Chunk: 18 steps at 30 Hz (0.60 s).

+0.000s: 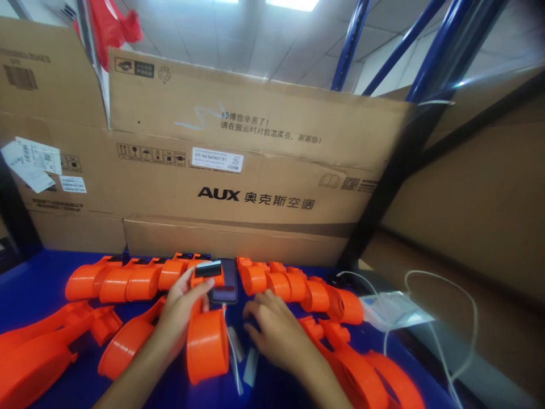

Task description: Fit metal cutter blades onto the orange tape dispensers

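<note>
Gripping an orange plastic part (207,335) near frame centre, the left hand (181,309) was closed around it, long axis running toward the camera. The right hand (276,332) lay open, empty, flat on the blue surface (38,284) just right of it.

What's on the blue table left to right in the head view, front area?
Loose orange parts → left hand gripping an orange part with a small black piece on top → phone → right hand flat on table → clear plastic bag → white cable.
</note>
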Available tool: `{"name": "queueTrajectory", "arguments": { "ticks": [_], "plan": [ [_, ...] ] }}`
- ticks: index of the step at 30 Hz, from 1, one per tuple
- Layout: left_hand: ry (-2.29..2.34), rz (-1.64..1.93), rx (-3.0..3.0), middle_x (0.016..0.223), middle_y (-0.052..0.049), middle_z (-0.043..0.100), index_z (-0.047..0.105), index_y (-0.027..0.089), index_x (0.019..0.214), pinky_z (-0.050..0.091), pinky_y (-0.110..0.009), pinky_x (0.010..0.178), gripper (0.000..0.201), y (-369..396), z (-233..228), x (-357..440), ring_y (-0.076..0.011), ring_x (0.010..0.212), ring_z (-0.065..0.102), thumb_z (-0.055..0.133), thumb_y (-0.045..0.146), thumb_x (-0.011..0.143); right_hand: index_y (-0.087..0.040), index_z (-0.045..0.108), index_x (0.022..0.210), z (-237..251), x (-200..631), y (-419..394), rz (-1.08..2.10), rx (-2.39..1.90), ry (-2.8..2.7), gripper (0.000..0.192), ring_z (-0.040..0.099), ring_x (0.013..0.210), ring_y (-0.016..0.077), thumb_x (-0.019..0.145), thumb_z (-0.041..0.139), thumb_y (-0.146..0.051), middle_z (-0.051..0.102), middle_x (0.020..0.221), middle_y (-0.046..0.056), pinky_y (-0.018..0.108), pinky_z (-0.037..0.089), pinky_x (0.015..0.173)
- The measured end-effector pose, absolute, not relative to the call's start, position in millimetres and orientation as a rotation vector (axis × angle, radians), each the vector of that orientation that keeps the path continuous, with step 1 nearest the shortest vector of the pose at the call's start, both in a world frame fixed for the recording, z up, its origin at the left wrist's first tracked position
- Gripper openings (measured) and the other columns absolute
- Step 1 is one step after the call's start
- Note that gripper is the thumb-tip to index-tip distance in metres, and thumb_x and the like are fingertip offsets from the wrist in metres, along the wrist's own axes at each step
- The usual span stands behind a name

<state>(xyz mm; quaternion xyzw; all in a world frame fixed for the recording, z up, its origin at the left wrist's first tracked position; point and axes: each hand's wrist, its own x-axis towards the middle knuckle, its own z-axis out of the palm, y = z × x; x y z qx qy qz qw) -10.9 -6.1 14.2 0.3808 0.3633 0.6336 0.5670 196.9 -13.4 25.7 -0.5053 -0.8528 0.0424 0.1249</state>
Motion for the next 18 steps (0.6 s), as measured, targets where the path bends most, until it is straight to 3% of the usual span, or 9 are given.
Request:
{"name": "queueTrajectory", "arguments": {
  "ticks": [5, 10, 18],
  "plan": [
    [0.884, 1.458, 0.939, 0.049, 0.008, 0.055, 0.061, 0.020, 0.110, 0.038, -0.016, 0.048, 0.036, -4, 10, -13, -0.0074, 0.044, 0.046, 0.077, 0.033, 0.081, -0.022, 0.071, 0.092, 37, 218, -9, -0.008, -1.848, -2.370, 0.014, 0.069, 0.089, 0.0306, 0.085, 0.058, -0.017, 0.073, 0.097, 0.012, 0.038, 0.047, 0.074],
    [0.889, 1.422, 1.054, 0.063, 0.005, 0.061, 0.062, 0.020, 0.117, 0.041, -0.020, 0.051, 0.042, -6, 4, -8, -0.0080, 0.047, 0.049, 0.078, 0.033, 0.080, -0.019, 0.073, 0.093, 33, 219, -11, -0.010, -1.922, -2.410, 0.014, 0.071, 0.092, 0.0366, 0.081, 0.068, -0.026, 0.075, 0.096, 0.016, 0.043, 0.049, 0.076],
    [0.909, 1.362, 1.117, 0.066, 0.004, 0.062, 0.065, 0.020, 0.114, 0.043, -0.022, 0.050, 0.039, -7, -1, -4, -0.0092, 0.048, 0.052, 0.078, 0.034, 0.080, -0.019, 0.074, 0.096, 20, 209, -6, 0.031, -1.839, -2.452, 0.015, 0.071, 0.093, 0.0344, 0.084, 0.068, -0.027, 0.075, 0.096, 0.015, 0.040, 0.051, 0.076]
  ]
}}
